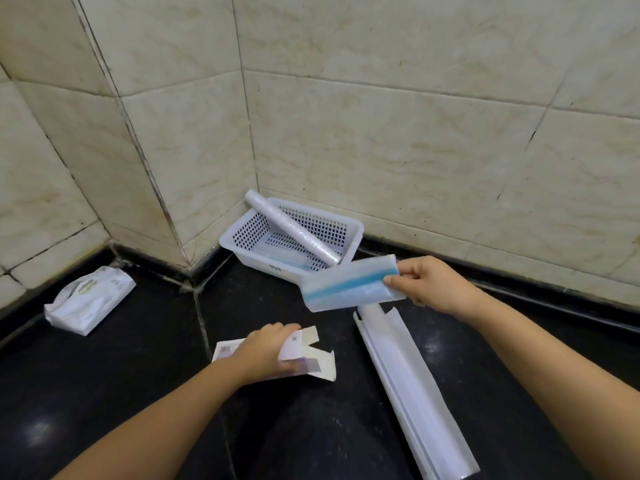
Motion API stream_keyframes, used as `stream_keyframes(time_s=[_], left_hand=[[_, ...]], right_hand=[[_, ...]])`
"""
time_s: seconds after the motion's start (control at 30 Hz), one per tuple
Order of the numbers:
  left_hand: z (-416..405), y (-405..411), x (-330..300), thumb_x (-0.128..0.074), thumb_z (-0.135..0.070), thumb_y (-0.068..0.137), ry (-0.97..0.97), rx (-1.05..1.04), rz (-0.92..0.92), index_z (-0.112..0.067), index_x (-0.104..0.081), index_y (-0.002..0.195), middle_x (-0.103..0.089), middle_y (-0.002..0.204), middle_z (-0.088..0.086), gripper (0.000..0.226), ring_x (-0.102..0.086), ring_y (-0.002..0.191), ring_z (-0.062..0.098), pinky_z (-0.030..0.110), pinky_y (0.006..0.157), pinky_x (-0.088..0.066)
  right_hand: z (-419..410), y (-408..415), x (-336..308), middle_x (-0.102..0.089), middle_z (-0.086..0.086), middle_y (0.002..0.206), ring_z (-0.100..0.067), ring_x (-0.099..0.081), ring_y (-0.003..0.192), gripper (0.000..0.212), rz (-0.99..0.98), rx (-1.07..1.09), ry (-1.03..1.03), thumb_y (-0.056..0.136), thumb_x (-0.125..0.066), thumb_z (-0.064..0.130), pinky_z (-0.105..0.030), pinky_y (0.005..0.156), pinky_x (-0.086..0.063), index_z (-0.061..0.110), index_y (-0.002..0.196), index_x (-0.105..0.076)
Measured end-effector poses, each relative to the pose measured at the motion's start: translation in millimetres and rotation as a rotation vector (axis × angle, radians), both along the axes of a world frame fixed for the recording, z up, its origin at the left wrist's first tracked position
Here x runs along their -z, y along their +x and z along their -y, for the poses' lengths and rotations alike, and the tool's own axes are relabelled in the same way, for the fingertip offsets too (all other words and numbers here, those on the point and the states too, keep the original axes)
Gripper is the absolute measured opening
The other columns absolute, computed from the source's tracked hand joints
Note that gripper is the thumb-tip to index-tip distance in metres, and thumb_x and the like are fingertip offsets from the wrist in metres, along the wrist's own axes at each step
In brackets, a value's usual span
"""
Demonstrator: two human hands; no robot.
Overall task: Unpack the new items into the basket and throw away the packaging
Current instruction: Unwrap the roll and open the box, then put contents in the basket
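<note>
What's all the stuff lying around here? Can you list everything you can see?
Basket: one, white, perforated, on the counter in the wall corner.
Roll: one, clear plastic film, lying slantwise in the basket, its upper end over the rim.
Stack of bags: one, translucent with a blue strip, held in the air in front of the basket.
Small carton: one, white and purplish, flaps open, on the counter.
Long carton: one, white, opened, lying on the counter at right.
Packet: one, white, on the counter at left.
Counter: black, glossy.
Wall tiles: beige.
Left hand: gripping the small carton.
Right hand: pinching the stack of bags.
</note>
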State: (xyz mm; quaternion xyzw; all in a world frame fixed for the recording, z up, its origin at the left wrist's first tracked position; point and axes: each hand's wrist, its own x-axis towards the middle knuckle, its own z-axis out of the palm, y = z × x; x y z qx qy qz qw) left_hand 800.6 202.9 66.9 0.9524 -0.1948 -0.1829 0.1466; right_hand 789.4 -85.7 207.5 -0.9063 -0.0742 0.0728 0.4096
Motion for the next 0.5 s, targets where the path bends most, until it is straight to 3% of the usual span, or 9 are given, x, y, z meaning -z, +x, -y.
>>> stream_keyframes(time_s=[0.07, 0.13, 0.2, 0.3, 0.37, 0.43, 0.47, 0.5], left_hand=[[2.6, -2.4, 4.2, -0.066, -0.064, 0.066, -0.008, 0.009, -0.090, -0.030, -0.016, 0.146, -0.042, 0.139, -0.001, 0.099, -0.040, 0.127, 0.018, 0.034, 0.105, -0.034], [4.4, 1.6, -10.6, -0.071, -0.056, 0.064, -0.280, -0.122, -0.230, -0.033, -0.010, 0.146, -0.040, 0.139, -0.006, 0.104, -0.038, 0.129, 0.011, 0.030, 0.107, -0.032], [4.9, 11.1, -37.9, -0.070, -0.046, 0.072, -0.731, -0.278, -0.326, -0.037, -0.022, 0.142, -0.047, 0.134, -0.013, 0.085, -0.048, 0.120, -0.001, 0.023, 0.098, -0.038], [8.1, 26.1, -73.3, -0.067, -0.034, 0.081, -1.148, -0.325, -0.407, -0.033, -0.049, 0.124, -0.067, 0.118, -0.011, 0.046, -0.062, 0.106, 0.001, 0.022, 0.081, -0.053], [11.3, 34.6, -86.3, -0.066, -0.025, 0.084, -1.268, -0.407, -0.388, -0.026, -0.056, 0.113, -0.071, 0.111, -0.002, 0.031, -0.067, 0.101, 0.011, 0.026, 0.075, -0.057], [10.1, 42.7, -90.1, -0.063, -0.016, 0.087, -1.284, -0.503, -0.304, -0.022, -0.056, 0.105, -0.071, 0.105, 0.004, 0.020, -0.070, 0.093, 0.014, 0.027, 0.070, -0.057], [7.4, 46.7, -88.9, -0.062, -0.013, 0.087, -1.256, -0.510, -0.265, -0.022, -0.056, 0.102, -0.070, 0.103, 0.004, 0.018, -0.070, 0.091, 0.014, 0.027, 0.070, -0.057], [3.6, 50.7, -86.3, -0.061, -0.011, 0.087, -1.213, -0.494, -0.235, -0.022, -0.055, 0.101, -0.069, 0.103, 0.005, 0.019, -0.069, 0.091, 0.015, 0.029, 0.073, -0.057]], right_hand=[[-2.7, 1.9, 9.1, -0.039, 0.005, 0.047, -0.007, -0.030, 0.041, 0.018, -0.086, 0.041, 0.198, 0.091, -0.057, 0.018, -0.014, 0.041, -0.030, 0.011, 0.096, -0.072], [-4.3, 5.2, 19.6, -0.038, 0.008, 0.043, -0.006, -0.028, 0.040, 0.024, -0.130, 0.069, 0.290, 0.091, -0.056, 0.017, -0.013, 0.039, -0.029, -0.003, 0.100, -0.066], [-6.7, 8.5, 28.2, -0.037, 0.009, 0.041, -0.006, -0.027, 0.039, 0.030, -0.181, 0.067, 0.379, 0.092, -0.056, 0.018, -0.014, 0.039, -0.027, -0.012, 0.098, -0.060], [-16.0, 11.2, 38.2, -0.036, 0.008, 0.042, -0.008, -0.025, 0.040, 0.023, -0.253, 0.035, 0.499, 0.092, -0.056, 0.021, -0.017, 0.043, -0.025, 0.013, 0.073, -0.067], [-24.9, 15.2, 42.4, -0.038, 0.006, 0.046, -0.010, -0.027, 0.045, 0.025, -0.299, 0.023, 0.512, 0.090, -0.059, 0.023, -0.016, 0.043, -0.026, 0.019, 0.065, -0.062], [-31.4, 21.3, 38.1, -0.049, 0.004, 0.058, -0.010, -0.040, 0.054, 0.020, -0.321, -0.024, 0.333, 0.086, -0.063, 0.029, -0.017, 0.048, -0.035, 0.010, 0.081, -0.066], [-34.1, 25.8, 33.4, -0.057, 0.007, 0.069, -0.007, -0.049, 0.063, 0.020, -0.311, -0.058, 0.217, 0.085, -0.065, 0.033, -0.015, 0.054, -0.042, 0.014, 0.090, -0.067], [-37.2, 31.5, 28.5, -0.061, 0.018, 0.082, 0.001, -0.056, 0.073, 0.016, -0.277, -0.091, 0.161, 0.083, -0.065, 0.036, -0.010, 0.059, -0.046, 0.029, 0.098, -0.064]])
